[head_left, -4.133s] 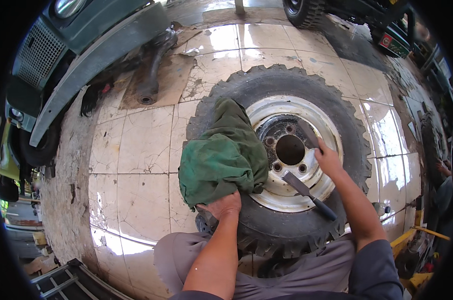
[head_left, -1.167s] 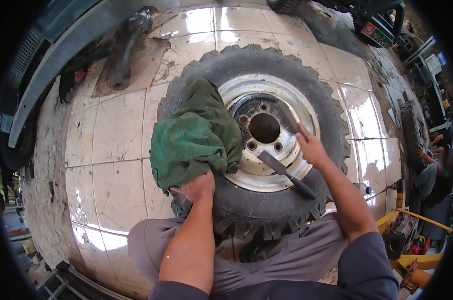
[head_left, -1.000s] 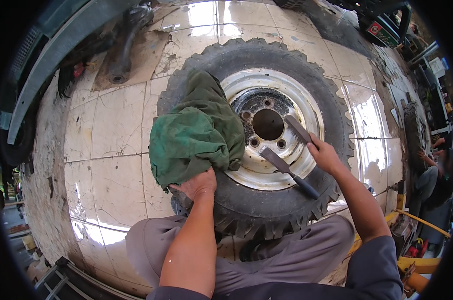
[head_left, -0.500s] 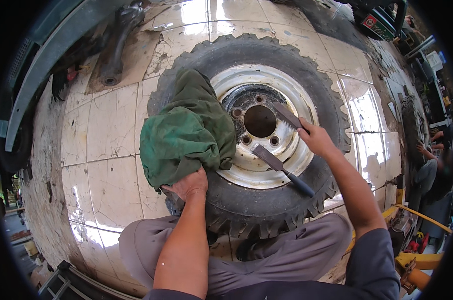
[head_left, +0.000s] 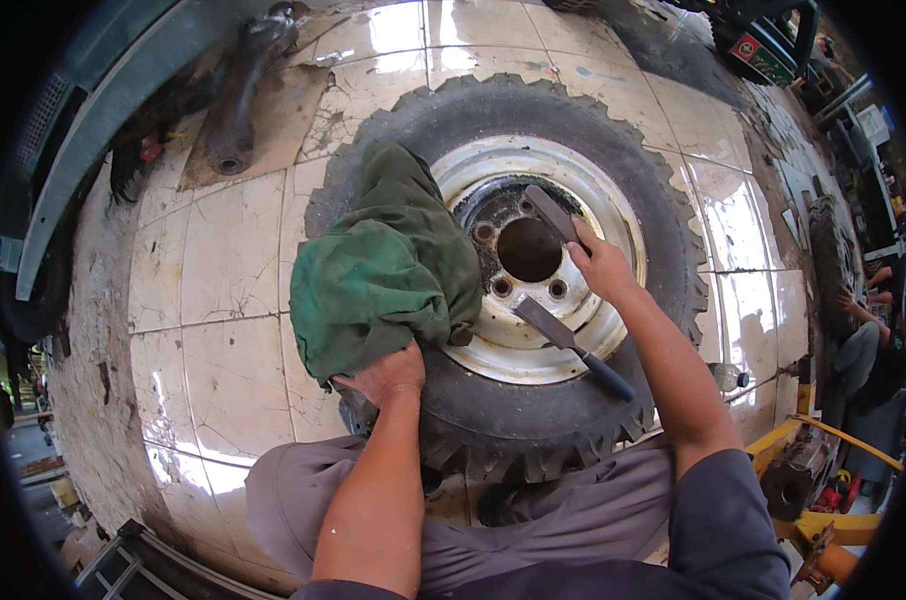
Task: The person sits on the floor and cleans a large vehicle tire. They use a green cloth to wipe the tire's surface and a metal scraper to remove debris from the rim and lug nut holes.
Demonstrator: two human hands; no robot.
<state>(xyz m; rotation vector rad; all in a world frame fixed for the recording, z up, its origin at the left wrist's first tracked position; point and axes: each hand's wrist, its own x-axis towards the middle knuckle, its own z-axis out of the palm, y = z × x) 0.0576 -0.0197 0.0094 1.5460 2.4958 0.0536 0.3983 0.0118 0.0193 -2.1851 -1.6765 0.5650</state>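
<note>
A knobbly black tyre (head_left: 383, 130) lies flat in front of me, around a white, rust-stained wheel rim (head_left: 613, 215). My right hand (head_left: 601, 262) grips a wire brush (head_left: 551, 212) over the rim's dark hub, beside the centre hole. Across the tyre's left side lies a bunched green cloth (head_left: 373, 280). My left hand (head_left: 385, 372) is at the cloth's near edge, its fingers hidden beneath the folds. A scraper (head_left: 563, 340) with a broad blade and dark handle rests on the rim's near part, its handle reaching over the tyre.
Cracked beige tiles (head_left: 228, 260) surround the wheel. A dark metal arm part (head_left: 235, 125) lies on cardboard at the far left. A clear bottle (head_left: 728, 377) stands right of the tyre. Yellow metal framing (head_left: 833, 525) is at the lower right; another person (head_left: 863, 330) is at the far right.
My right hand has moved the wire brush left and slightly away from me, from the rim's right side to the hub. The left hand stays at the cloth, and the view has shifted slightly.
</note>
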